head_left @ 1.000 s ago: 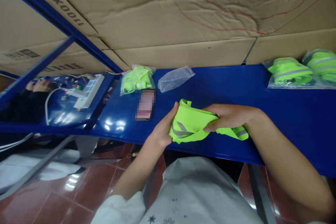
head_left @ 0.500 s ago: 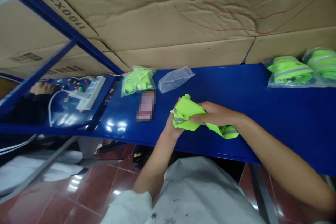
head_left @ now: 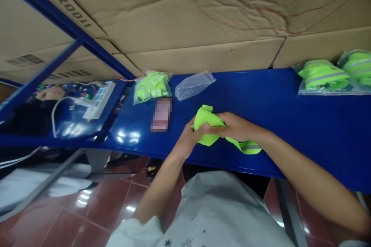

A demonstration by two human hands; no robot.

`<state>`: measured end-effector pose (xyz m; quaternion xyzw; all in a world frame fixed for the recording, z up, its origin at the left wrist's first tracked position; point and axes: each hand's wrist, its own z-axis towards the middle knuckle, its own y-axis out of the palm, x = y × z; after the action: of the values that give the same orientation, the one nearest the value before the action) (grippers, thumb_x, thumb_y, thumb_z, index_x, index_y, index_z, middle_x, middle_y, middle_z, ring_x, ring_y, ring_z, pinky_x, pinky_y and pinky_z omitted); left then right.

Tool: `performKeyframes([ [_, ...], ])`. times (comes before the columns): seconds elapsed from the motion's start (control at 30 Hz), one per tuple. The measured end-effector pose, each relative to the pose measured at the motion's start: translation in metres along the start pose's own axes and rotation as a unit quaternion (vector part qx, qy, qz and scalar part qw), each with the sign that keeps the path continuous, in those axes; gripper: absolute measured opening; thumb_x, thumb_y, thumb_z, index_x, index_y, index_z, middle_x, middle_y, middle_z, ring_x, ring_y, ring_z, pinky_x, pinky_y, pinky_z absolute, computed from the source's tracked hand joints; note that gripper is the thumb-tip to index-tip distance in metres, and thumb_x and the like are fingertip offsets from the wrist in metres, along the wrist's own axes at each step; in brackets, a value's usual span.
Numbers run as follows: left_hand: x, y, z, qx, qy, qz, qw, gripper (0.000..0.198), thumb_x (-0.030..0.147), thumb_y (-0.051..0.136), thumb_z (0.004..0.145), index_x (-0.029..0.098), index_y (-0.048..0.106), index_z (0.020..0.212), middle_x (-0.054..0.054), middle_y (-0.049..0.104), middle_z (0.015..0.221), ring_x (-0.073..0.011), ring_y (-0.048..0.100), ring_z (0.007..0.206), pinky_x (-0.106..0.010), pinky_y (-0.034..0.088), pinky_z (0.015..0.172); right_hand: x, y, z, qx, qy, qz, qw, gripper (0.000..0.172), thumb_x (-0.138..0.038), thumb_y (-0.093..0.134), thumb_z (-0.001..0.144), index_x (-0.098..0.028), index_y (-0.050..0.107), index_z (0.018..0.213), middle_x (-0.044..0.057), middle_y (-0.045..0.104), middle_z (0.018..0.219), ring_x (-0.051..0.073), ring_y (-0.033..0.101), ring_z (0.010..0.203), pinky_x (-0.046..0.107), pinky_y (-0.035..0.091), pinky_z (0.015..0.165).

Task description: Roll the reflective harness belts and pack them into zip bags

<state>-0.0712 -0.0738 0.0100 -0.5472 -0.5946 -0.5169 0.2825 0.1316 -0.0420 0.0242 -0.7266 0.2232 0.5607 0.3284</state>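
Note:
A fluorescent yellow-green reflective strap [head_left: 209, 117], partly folded into a bundle, is held in both hands above the near edge of the blue table. My left hand [head_left: 191, 136] grips the bundle from the left, its thumb laid across the front. My right hand [head_left: 236, 126] is closed on the right side, with thumb and fingers meeting near the left thumb. Below the right wrist a loose tail with a grey stripe hangs toward the tabletop. The strap's underside and several fingers are hidden.
Behind the hands lie an empty clear plastic bag [head_left: 194, 86], a bagged green bundle [head_left: 153, 87] and a phone [head_left: 161, 115]. More bagged bundles [head_left: 326, 75] sit at the back right. At left are a power strip [head_left: 100, 99] and another person's hand [head_left: 51, 93]. Cardboard [head_left: 185, 15] walls the back.
My left thumb has come over the front of the bundle, covering its grey stripe. The right hand keeps its hold. At left, the other person's hand has shifted slightly.

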Motion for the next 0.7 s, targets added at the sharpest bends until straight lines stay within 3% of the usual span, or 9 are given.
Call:
performKeyframes([
  [0.1, -0.008, 0.008, -0.002, 0.034, 0.019, -0.012, 0.999, 0.056, 0.047, 0.091, 0.072, 0.015, 0.070, 0.114, -0.009, 0.077, 0.097, -0.0257, 0.075, 0.090, -0.032, 0.059, 0.081, -0.003, -0.001, -0.001, -0.005, 0.019, 0.020, 1.000, 0.046, -0.060, 0.072, 0.086, -0.015, 0.068, 0.096, 0.000, 0.064, 0.073, 0.014, 0.059, 0.068, 0.024, 0.042, 0.059],
  [0.23, -0.007, 0.013, 0.000, 0.044, -0.012, -0.080, 0.996, 0.049, 0.041, 0.089, 0.075, 0.013, 0.071, 0.110, -0.010, 0.078, 0.096, -0.0247, 0.075, 0.083, -0.032, 0.060, 0.078, -0.010, -0.010, -0.006, -0.085, 0.059, 0.084, 0.991, 0.038, -0.053, 0.077, 0.083, -0.017, 0.071, 0.094, 0.002, 0.072, 0.082, 0.015, 0.065, 0.074, 0.025, 0.051, 0.068],
  [0.4, 0.006, 0.015, -0.003, 0.048, -0.039, -0.149, 0.987, 0.048, 0.040, 0.087, 0.076, 0.014, 0.073, 0.113, -0.011, 0.078, 0.108, -0.0294, 0.075, 0.101, -0.035, 0.060, 0.087, -0.015, -0.019, -0.011, -0.121, 0.066, 0.093, 0.986, 0.043, -0.059, 0.071, 0.087, -0.016, 0.073, 0.079, 0.005, 0.075, 0.080, 0.015, 0.067, 0.074, 0.024, 0.051, 0.069],
  [0.7, 0.006, 0.013, -0.011, 0.002, -0.045, -0.197, 0.979, 0.052, 0.047, 0.084, 0.080, 0.015, 0.072, 0.119, -0.012, 0.076, 0.117, -0.0331, 0.070, 0.117, -0.040, 0.057, 0.102, -0.018, -0.027, -0.018, -0.110, 0.029, 0.014, 0.993, 0.042, -0.054, 0.064, 0.093, -0.015, 0.073, 0.081, 0.004, 0.073, 0.079, 0.012, 0.062, 0.069, 0.022, 0.043, 0.062],
])
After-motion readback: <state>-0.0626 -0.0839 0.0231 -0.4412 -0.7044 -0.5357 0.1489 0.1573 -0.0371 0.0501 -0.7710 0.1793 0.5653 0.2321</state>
